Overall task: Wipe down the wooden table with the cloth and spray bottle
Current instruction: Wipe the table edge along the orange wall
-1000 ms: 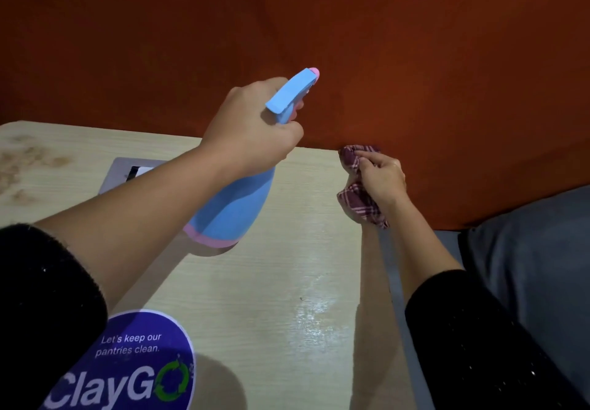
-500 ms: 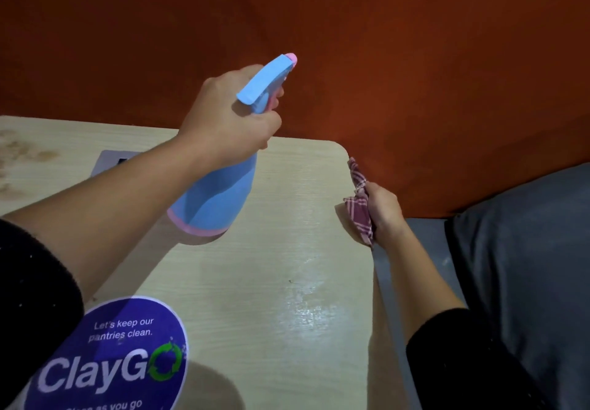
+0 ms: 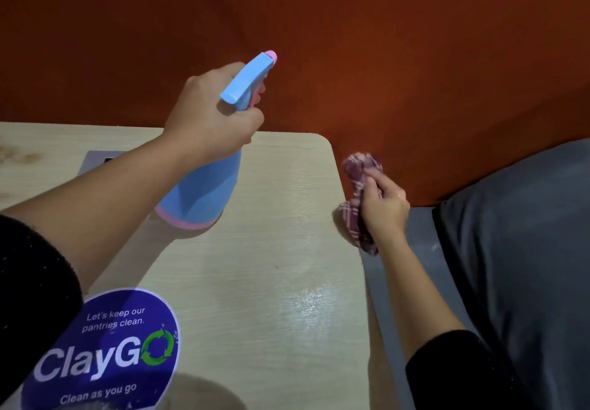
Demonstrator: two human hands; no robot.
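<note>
Where light falls, the wooden table (image 3: 274,237) glistens — orange wall (image 3: 415,58) behind.

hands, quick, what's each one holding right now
Left hand grips the blue spray bottle by its neck.
Right hand grips the bunched checked cloth.

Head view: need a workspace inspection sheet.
Surface: table, wooden; wet sheen near the right edge; brown stains far left.
Job's things: bottle held tilted over the table; cloth bunched, at the right edge.
Clutter: ClayGo sticker at the near side; grey plate set in the top.
Grippers: left hand grips the bottle's neck; right hand grips the cloth.
Cables: nothing seen.
Surroundings: orange wall behind; grey cushion on the right.
</note>
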